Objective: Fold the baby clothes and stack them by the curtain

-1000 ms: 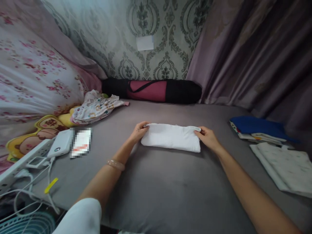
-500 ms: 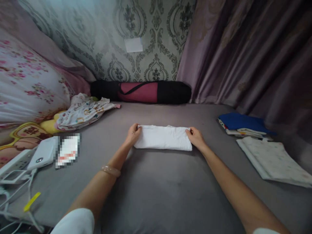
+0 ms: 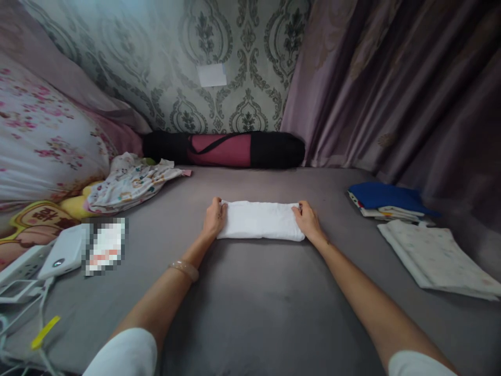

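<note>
A folded white cloth (image 3: 260,220) lies flat on the grey bed sheet (image 3: 258,292) in the middle of the view. My left hand (image 3: 213,219) grips its left end with the fingers curled over the edge. My right hand (image 3: 307,219) pinches its right end the same way. Both forearms reach forward from the bottom of the frame, and a pale bangle sits on my left wrist.
A black and maroon rolled bag (image 3: 225,149) lies along the patterned wall. A printed garment (image 3: 129,180) and a floral pillow (image 3: 43,141) lie at left, with a power bank (image 3: 64,251) and cables. Folded blue (image 3: 385,196) and white cloths (image 3: 434,256) lie at right by the curtain.
The white cloth is now folded narrower, and both hands have come closer together at its ends. The view has shifted slightly to the right.
</note>
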The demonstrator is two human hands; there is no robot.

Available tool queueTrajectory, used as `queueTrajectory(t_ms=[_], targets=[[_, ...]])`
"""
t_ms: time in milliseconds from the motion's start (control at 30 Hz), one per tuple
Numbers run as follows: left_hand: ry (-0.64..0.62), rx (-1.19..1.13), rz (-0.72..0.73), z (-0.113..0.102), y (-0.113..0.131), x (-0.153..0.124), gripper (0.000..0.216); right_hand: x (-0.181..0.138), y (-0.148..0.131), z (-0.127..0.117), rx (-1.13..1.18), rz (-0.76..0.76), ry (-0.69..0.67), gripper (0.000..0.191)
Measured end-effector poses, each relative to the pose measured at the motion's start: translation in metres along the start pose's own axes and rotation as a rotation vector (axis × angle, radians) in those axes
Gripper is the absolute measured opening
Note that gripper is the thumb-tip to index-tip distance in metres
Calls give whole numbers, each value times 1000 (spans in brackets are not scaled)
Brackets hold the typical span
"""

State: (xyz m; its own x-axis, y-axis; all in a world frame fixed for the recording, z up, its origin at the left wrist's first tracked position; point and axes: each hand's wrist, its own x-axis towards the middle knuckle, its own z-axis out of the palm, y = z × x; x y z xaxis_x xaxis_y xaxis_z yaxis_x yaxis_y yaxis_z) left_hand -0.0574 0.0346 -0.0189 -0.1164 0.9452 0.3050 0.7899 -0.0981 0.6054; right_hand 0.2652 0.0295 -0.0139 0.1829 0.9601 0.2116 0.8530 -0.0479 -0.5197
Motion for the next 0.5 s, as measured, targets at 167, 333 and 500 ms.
queueTrajectory(t_ms=[167,333,500], targets=[[-18,42,-38,1,-3,3,24,0,3,1,7,11,9,35],[-51,51,-93,0,-1,6,23,3,1,-2,-48,-12,-17,31],[-53,85,-111,-12,6,3,25,3,2,-14,-121,6,-85,36]])
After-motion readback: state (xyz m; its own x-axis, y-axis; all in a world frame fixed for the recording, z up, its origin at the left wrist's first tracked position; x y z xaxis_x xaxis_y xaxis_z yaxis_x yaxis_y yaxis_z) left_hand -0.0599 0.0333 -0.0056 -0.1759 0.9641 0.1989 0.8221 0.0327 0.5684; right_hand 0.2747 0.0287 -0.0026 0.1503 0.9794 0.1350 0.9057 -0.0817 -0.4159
